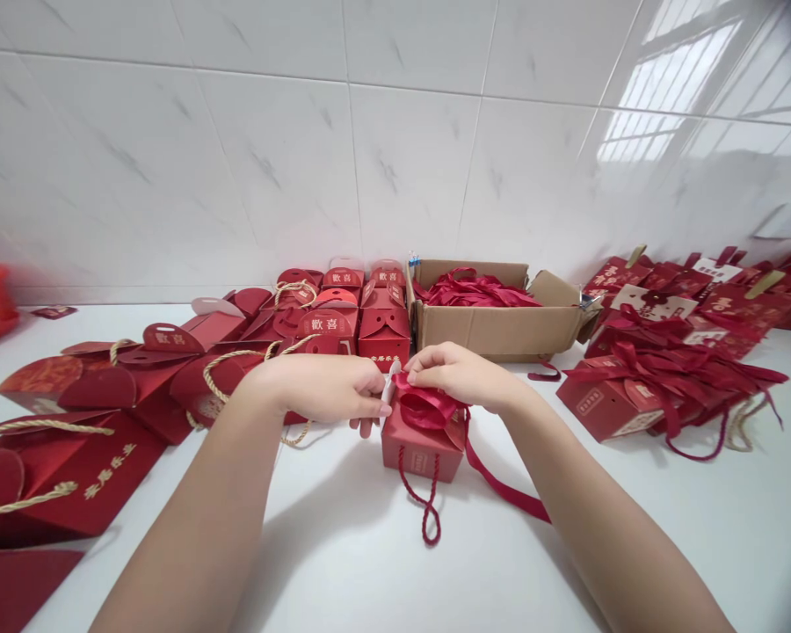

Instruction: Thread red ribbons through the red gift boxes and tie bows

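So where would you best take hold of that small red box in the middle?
Probably low on the small red box, from left and right: its body is straight-edged there, while looped ribbon sits on top and a rope loop hangs down the front.

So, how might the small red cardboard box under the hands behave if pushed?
The small red cardboard box would probably slide, not roll, given its flat sides. Its walls seem fairly stiff, keeping crisp edges. The glossy red ribbon draped off it would likely flop.
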The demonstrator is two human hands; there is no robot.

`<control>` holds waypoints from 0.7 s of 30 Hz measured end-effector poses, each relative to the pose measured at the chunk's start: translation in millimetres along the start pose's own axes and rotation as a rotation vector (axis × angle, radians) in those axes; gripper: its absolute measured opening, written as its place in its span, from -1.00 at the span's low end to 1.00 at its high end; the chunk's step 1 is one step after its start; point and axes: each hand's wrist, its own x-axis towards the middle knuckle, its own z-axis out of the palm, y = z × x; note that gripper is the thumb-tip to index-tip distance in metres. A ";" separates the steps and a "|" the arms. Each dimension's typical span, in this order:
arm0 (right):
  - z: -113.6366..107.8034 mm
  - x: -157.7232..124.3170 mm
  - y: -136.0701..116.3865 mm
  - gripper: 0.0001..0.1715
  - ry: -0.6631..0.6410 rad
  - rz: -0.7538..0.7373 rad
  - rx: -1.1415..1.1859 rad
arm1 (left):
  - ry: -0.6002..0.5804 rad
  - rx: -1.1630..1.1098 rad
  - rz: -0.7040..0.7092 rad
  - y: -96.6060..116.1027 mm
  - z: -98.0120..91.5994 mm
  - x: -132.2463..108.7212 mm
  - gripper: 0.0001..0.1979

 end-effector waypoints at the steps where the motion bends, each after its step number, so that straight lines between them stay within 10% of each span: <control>1: 1.4 1.1 0.1 -0.76 0.001 0.005 0.008 | -0.001 0.001 0.000 0.7 -0.2 -0.1 -0.72; 21: 3.3 2.1 -1.9 -0.80 0.047 0.042 0.095 | 0.051 -0.021 -0.007 5.0 1.2 -1.5 -0.75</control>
